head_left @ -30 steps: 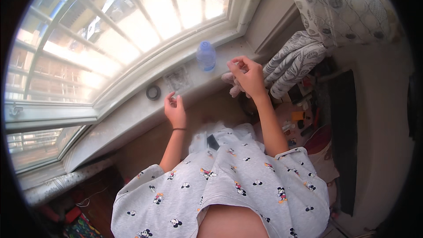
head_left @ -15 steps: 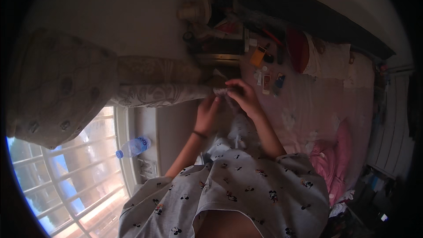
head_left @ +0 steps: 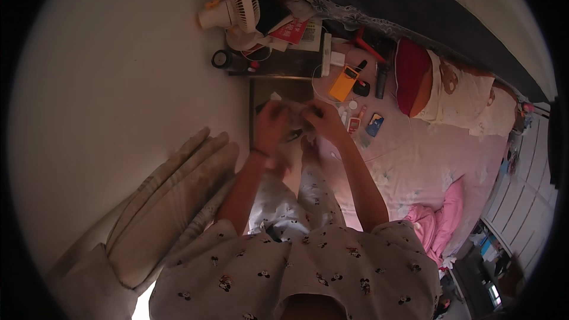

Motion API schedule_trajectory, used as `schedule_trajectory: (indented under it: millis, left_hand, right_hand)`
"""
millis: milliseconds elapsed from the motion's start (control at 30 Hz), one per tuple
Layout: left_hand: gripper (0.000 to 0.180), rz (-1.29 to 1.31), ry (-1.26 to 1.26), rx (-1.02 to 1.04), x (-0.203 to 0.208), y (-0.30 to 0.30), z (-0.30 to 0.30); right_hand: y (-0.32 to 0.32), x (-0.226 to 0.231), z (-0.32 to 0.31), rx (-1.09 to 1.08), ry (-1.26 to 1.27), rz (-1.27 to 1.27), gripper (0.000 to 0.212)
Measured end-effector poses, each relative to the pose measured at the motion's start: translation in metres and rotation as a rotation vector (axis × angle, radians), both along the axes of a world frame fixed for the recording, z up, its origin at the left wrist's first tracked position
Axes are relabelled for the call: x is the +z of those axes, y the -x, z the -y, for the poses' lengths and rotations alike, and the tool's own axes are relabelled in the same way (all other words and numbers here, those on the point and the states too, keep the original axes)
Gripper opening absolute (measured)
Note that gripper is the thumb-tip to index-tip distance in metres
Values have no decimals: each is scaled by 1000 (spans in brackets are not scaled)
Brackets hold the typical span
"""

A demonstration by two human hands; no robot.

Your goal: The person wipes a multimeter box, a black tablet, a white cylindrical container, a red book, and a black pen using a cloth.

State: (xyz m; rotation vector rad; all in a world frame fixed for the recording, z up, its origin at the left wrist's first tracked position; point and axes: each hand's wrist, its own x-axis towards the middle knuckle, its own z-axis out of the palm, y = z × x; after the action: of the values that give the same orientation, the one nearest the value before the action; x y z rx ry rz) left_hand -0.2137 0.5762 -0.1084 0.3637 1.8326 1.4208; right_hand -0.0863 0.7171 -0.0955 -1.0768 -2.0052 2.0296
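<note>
My left hand (head_left: 271, 123) and my right hand (head_left: 325, 120) are raised close together in front of my body. Between them stretches a pale, greyish piece of thin material (head_left: 294, 108), blurred and partly hidden by the fingers; it looks like soft cloth. The right fingers pinch its right end. On its other side the left fingers are bent round it, smeared a little by motion. Below the hands show my legs in light printed trousers (head_left: 320, 192).
Beyond the hands stands a dark bedside cabinet (head_left: 284, 65) bearing a white fan (head_left: 245, 5) and papers. To the right is a pink bed (head_left: 415, 160) with a yellow case (head_left: 342, 85) and a blue phone (head_left: 374, 124). A beige curtain (head_left: 172, 207) hangs at left.
My view has swung away from the window toward the cabinet and bed. The curtain, formerly stretched up to my hands, now hangs apart at lower left. Both hands still hold pale material.
</note>
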Motion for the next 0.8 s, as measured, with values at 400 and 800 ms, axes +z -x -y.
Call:
schedule_trajectory:
  millis: [400,800]
  left_hand:
    - [27,-451,225,-12,-188,145,-71]
    - [19,-677,440,-204,-246,183,-116]
  right_hand:
    - [78,-146,-31,-540,374,-64,18]
    - [113,-186,-4,-621,489,4,19]
